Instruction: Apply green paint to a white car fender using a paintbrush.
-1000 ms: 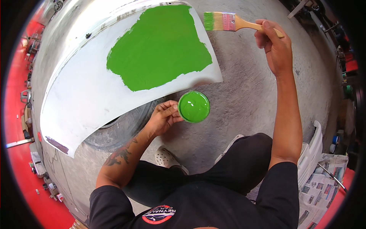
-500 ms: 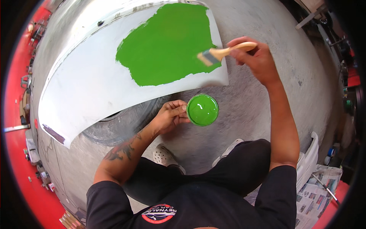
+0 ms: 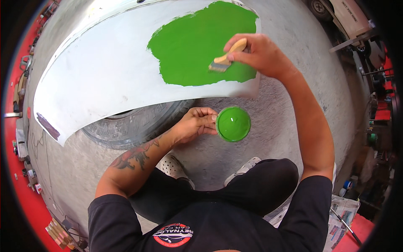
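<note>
My right hand (image 3: 254,52) grips the wooden handle of a flat paintbrush (image 3: 222,61). The bristles point down and left over a green painted patch (image 3: 193,46); whether they touch it I cannot tell. That patch covers the right part of a large white car panel (image 3: 96,80), which looks like a hood. My left hand (image 3: 199,125) pinches the rim of a round can of green paint (image 3: 233,124), held level in front of the panel's near edge. Glossy paint shows inside the can.
Beneath the panel lies a black tire (image 3: 138,126) on the concrete floor (image 3: 277,122). Newspaper sheets (image 3: 342,227) lie at the lower right with a thin rod (image 3: 346,227) across them. A vehicle (image 3: 350,19) stands at the far right. Tools and clutter line the left side.
My right hand has moved left with the paintbrush, from the panel's right edge to above the green patch, and the brush tilts more steeply. The view has shifted somewhat; my left hand still holds the can.
</note>
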A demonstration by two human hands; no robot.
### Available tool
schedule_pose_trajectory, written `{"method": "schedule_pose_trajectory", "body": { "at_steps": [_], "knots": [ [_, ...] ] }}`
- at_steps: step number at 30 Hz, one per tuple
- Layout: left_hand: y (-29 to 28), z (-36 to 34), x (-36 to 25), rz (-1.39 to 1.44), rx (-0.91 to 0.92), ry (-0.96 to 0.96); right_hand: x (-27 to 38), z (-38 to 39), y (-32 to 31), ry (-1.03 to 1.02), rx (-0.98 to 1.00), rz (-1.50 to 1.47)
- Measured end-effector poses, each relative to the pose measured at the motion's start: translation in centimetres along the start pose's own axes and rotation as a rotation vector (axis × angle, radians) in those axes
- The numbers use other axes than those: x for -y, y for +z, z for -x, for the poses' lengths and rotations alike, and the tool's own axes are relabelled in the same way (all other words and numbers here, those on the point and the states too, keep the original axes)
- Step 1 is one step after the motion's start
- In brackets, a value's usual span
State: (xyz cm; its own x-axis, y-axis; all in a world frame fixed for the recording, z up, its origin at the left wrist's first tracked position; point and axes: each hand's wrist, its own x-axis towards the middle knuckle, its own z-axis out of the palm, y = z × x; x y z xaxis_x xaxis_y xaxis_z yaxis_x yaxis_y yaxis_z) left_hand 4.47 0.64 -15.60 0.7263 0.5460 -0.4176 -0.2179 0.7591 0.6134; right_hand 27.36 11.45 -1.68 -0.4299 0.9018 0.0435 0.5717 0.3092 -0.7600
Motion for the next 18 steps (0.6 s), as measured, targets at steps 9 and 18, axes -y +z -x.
{"method": "schedule_pose_trajectory", "body": {
  "at_steps": [9,18],
  "knots": [
    [-0.2,0.4,-0.3,0.002,-0.003,0.013,6.2,-5.0,-6.1,-0.028,-0.075,0.094],
    [-0.9,0.9,-0.5,0.01,-0.006,0.031,5.8,-0.8,-6.5,-0.261,-0.601,0.371]
  ]
}}
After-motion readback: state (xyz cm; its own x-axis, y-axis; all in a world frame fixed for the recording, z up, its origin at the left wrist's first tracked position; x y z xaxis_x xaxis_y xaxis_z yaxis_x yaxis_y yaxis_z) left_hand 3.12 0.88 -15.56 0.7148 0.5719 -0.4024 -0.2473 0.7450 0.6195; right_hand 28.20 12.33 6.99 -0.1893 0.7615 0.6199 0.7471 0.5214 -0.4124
